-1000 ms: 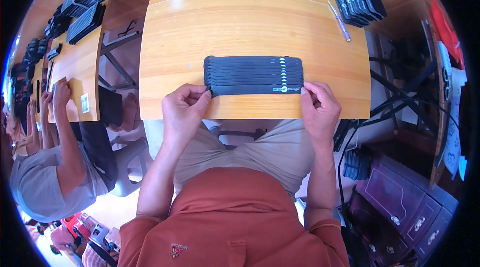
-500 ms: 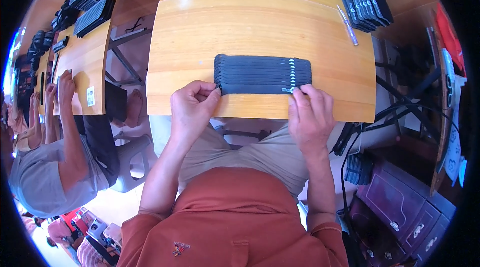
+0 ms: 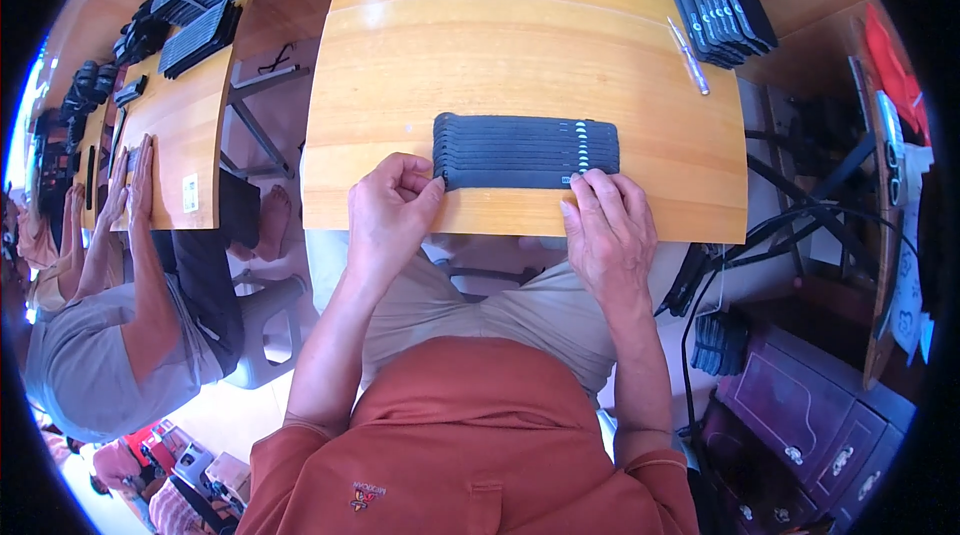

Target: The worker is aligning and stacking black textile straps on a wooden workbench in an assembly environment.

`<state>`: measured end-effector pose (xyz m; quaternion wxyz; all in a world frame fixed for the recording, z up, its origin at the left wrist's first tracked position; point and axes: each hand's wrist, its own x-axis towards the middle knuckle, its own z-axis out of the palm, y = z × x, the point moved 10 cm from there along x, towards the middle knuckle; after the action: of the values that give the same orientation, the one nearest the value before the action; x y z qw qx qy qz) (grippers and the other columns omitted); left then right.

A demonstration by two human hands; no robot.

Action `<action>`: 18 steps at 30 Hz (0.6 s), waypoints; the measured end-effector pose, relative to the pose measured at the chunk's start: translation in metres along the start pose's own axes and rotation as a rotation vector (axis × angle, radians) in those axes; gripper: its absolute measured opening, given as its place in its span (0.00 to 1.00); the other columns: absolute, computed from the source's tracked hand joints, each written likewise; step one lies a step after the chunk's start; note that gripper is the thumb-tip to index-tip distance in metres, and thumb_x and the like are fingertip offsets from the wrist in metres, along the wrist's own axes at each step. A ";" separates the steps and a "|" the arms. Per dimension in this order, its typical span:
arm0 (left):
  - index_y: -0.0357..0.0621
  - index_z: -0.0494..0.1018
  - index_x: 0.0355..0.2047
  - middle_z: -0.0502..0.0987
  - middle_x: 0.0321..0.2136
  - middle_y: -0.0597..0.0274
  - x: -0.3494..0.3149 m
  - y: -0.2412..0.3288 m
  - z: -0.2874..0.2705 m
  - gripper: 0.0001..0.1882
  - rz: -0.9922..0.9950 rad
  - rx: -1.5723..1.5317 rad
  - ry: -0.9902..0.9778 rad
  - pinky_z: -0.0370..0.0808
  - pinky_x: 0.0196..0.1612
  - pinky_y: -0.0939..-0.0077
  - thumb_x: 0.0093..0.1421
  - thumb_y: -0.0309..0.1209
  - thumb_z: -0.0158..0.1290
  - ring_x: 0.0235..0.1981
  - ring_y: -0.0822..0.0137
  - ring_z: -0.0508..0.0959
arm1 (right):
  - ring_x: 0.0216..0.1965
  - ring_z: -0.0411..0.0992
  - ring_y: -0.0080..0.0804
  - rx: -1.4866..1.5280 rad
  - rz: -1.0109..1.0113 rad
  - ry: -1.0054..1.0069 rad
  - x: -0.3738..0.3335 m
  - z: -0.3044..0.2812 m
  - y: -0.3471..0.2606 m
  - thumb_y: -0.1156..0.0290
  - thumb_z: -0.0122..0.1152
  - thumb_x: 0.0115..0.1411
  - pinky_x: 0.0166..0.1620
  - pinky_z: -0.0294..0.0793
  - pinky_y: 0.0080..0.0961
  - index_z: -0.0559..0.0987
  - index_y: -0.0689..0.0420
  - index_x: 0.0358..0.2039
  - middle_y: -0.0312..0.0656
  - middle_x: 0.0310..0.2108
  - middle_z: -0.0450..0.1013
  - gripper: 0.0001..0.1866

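Note:
A row of overlapping black fabric straps (image 3: 520, 143) lies flat on the wooden table in front of me. Pale, shiny marks line up near the straps' right end. At the near left corner, my left hand (image 3: 393, 210) has its thumb and forefinger closed on the end of the nearest strap. My right hand (image 3: 612, 230) is at the near right end, its fingers bunched together over the same strap's edge. My right fingertips cover part of that end, and the thumb lies just below the edge.
On the wooden table (image 3: 400, 65) a thin screwdriver-like tool (image 3: 690, 60) lies beside a stack of black straps (image 3: 712, 5) at the far right. To the left, a co-worker (image 3: 100, 335) sits at another table (image 3: 175, 150) holding more black stacks (image 3: 200, 40). Purple drawers (image 3: 800, 395) stand at lower right.
My right hand has shifted slightly left and down along the nearest strap's edge. My left hand keeps its pinch. The co-worker's hands have come together flat on their table.

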<state>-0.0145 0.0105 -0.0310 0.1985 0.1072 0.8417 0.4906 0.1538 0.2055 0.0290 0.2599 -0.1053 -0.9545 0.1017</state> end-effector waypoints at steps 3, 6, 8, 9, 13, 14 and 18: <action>0.32 0.79 0.42 0.83 0.25 0.56 -0.003 0.008 -0.002 0.11 0.050 0.053 0.021 0.79 0.32 0.75 0.60 0.24 0.63 0.25 0.70 0.82 | 0.48 0.75 0.41 -0.002 0.003 0.006 0.000 0.000 0.000 0.71 0.73 0.54 0.51 0.77 0.38 0.84 0.61 0.46 0.40 0.49 0.78 0.18; 0.34 0.79 0.42 0.83 0.27 0.56 -0.010 0.028 -0.002 0.11 0.181 0.201 0.035 0.79 0.32 0.72 0.60 0.25 0.63 0.23 0.65 0.82 | 0.49 0.74 0.40 -0.010 0.003 0.000 -0.001 0.001 -0.001 0.71 0.72 0.55 0.51 0.76 0.38 0.84 0.62 0.46 0.40 0.49 0.78 0.18; 0.35 0.79 0.43 0.82 0.30 0.56 -0.018 0.037 -0.003 0.11 0.283 0.318 0.077 0.79 0.32 0.70 0.60 0.24 0.63 0.26 0.64 0.82 | 0.49 0.74 0.40 -0.019 -0.001 -0.004 -0.001 0.002 -0.002 0.70 0.72 0.56 0.51 0.76 0.38 0.84 0.62 0.46 0.40 0.49 0.78 0.17; 0.37 0.79 0.43 0.82 0.34 0.56 -0.024 0.046 -0.002 0.11 0.380 0.437 0.118 0.79 0.32 0.67 0.60 0.23 0.63 0.29 0.63 0.82 | 0.49 0.74 0.40 -0.023 -0.001 0.004 -0.002 0.001 -0.002 0.70 0.72 0.56 0.51 0.76 0.38 0.84 0.62 0.46 0.40 0.49 0.78 0.17; 0.38 0.80 0.46 0.80 0.47 0.49 -0.053 0.074 0.020 0.15 0.650 0.593 0.215 0.81 0.43 0.62 0.57 0.23 0.64 0.44 0.54 0.82 | 0.49 0.74 0.41 -0.034 0.005 -0.001 -0.001 0.001 -0.004 0.71 0.71 0.56 0.52 0.76 0.39 0.85 0.62 0.46 0.40 0.49 0.78 0.17; 0.37 0.79 0.48 0.78 0.52 0.49 -0.061 0.078 0.035 0.17 0.758 0.624 0.164 0.78 0.51 0.60 0.59 0.27 0.63 0.52 0.52 0.79 | 0.49 0.74 0.41 -0.036 0.002 0.000 -0.001 0.000 -0.004 0.71 0.71 0.56 0.52 0.76 0.39 0.85 0.62 0.46 0.40 0.49 0.78 0.17; 0.35 0.76 0.57 0.73 0.63 0.48 -0.077 0.076 0.082 0.26 0.930 0.710 -0.029 0.65 0.69 0.52 0.64 0.40 0.60 0.66 0.49 0.71 | 0.48 0.74 0.41 -0.041 0.003 0.010 0.000 0.000 -0.005 0.72 0.71 0.55 0.51 0.77 0.38 0.84 0.61 0.46 0.40 0.48 0.78 0.17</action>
<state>0.0894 0.0833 0.0165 -0.0741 0.5319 0.8164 0.2124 0.1534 0.2005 0.0300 0.2624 -0.1123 -0.9549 0.0820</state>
